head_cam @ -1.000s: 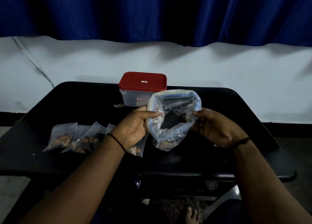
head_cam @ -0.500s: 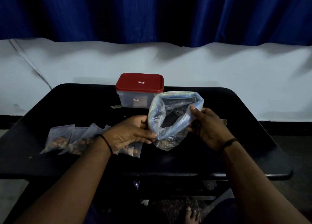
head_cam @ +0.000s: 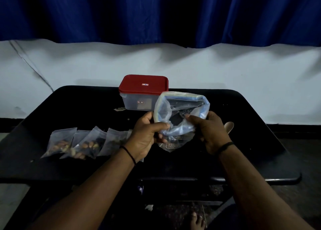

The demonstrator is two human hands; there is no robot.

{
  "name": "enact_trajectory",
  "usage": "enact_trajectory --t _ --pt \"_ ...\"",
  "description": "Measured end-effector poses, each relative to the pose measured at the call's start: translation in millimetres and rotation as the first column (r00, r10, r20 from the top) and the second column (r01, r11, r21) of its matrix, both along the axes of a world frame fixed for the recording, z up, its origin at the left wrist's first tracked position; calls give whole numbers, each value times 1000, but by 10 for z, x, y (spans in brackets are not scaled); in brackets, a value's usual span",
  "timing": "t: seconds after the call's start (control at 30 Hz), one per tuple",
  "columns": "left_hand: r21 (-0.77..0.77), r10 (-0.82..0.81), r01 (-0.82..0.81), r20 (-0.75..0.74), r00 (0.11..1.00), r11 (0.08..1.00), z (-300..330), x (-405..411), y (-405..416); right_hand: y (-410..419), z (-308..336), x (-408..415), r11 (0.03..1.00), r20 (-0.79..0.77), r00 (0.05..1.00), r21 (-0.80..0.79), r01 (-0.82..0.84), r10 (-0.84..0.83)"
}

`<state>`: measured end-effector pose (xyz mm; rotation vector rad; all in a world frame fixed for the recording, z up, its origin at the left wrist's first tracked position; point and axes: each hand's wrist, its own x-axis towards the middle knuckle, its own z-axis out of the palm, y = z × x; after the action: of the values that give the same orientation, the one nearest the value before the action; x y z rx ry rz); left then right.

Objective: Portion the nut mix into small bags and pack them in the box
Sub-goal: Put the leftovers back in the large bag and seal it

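Left hand [head_cam: 146,137] and right hand [head_cam: 211,131] both grip the large clear bag [head_cam: 180,118], mouth open, above the black table [head_cam: 97,106]. Filled small bags [head_cam: 81,143] lie left; red-lidded box [head_cam: 142,92] stands behind, closed.

My feed is dim; the black bench [head_cam: 69,108] swallows detail. Behind it the white wall [head_cam: 225,77] carries soft curtain shadows, and the wide lens bows the bench's edges.
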<state>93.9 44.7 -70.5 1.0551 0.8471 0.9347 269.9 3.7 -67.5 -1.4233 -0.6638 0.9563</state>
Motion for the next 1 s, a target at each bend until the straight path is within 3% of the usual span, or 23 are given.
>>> enact_trajectory --t 0.07,0.17,0.23,0.3,0.33,0.4,0.47,0.5,0.53,0.6,0.87,1.0 --pt "-14 100 -101 -35 994 995 -5 24 7 -16 0 -45 997 335 940 -25 75 -62" --pt "150 272 -234 -323 906 960 -34 30 18 -106 114 -159 967 799 602 -147 209 -9" --pt "303 370 -246 -479 796 921 -31 18 20 -111 172 -229 951 886 460 -183 248 51" --pt "340 385 -230 -514 767 912 -19 -1 45 -70 136 -251 951 890 448 -210 227 90" --pt "317 377 -240 -503 778 918 -18 -12 67 -49 106 -236 956 855 510 -216 198 87" --pt "228 320 -238 -461 828 944 -20 -23 102 -7 51 -174 979 663 749 -161 124 15" --pt "126 219 -183 -393 893 975 10 -46 104 17 54 -124 995 213 975 -72 73 -56" --pt "77 157 -139 -345 925 987 33 -58 101 16 68 -91 998 -22 998 -36 52 -53" --pt "34 96 -90 -294 951 995 47 -70 108 9 89 -53 1000 -175 984 -11 21 -23" --pt "-35 -3 -3 -179 984 999 89 -101 125 -4 129 32 999 -296 954 7 -50 50" --pt "-115 -158 165 72 985 980 81 -207 188 -40 158 86 959 -486 826 158 -237 285" --pt "-136 -230 258 188 955 957 37 -220 200 -51 180 -11 931 -482 796 206 -303 366"
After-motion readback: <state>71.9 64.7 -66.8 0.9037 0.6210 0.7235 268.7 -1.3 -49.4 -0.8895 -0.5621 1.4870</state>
